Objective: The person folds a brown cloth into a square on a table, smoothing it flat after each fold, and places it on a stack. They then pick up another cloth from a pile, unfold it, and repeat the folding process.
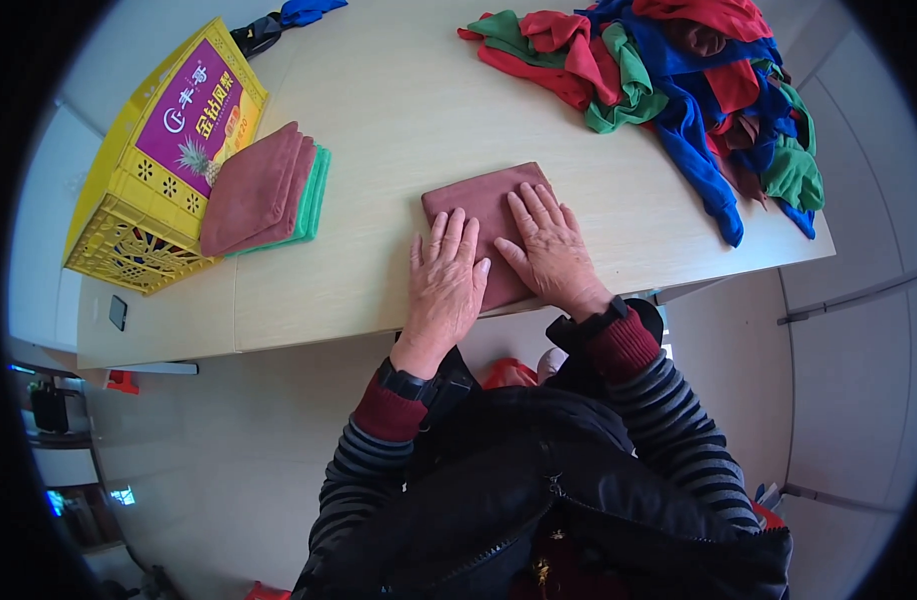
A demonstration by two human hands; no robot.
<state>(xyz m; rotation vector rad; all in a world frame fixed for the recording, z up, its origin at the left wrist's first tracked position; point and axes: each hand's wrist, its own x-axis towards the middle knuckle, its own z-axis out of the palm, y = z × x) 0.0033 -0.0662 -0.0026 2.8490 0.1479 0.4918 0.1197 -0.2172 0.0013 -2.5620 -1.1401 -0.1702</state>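
A folded brown cloth (484, 192) lies flat near the front edge of the table. My left hand (446, 278) rests on its left side, fingers stretched out and pointing away from me. On the right side of the same cloth, my right hand (557, 252) lies flat with its fingers extended and the thumb angled inward. Neither hand grips anything; both press on the top of the cloth. To the left, a small stack of folded brown cloths (254, 190) sits on folded green cloths (311, 200), beside a yellow basket.
The yellow plastic basket (144, 190) with a purple panel stands at the table's left. A tangled heap of red, green, blue and brown cloths (714, 85) covers the far right, some hanging toward the edge. A phone (118, 312) lies at the near left of the pale table (379, 110).
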